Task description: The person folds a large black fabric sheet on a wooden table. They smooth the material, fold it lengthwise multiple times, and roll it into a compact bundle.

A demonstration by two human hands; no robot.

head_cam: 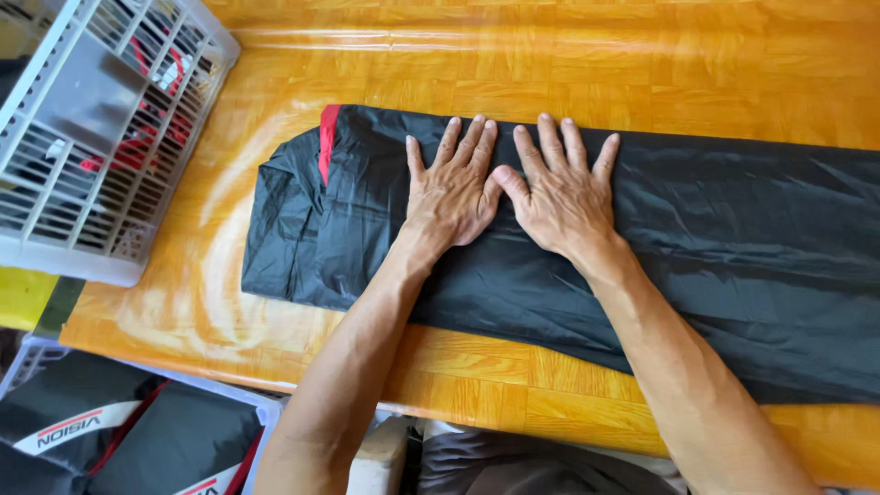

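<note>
The black garment (715,247) under both palms looks like thin synthetic cloth, faintly shiny and finely creased, with a red trim strip at ten o'clock. The table (550,82) is glossy varnished wood in orange parquet blocks, catching glare. At nine o'clock the basket (55,247) is pale grey moulded plastic lattice, matt.

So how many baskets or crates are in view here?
2: a white slatted basket on the table's upper-left corner, and a pale crate of folded black items below the table, lower left. Others may lie off-frame.

Left hand (451,194) and right hand (561,191) lie flat, thumbs touching.
</note>
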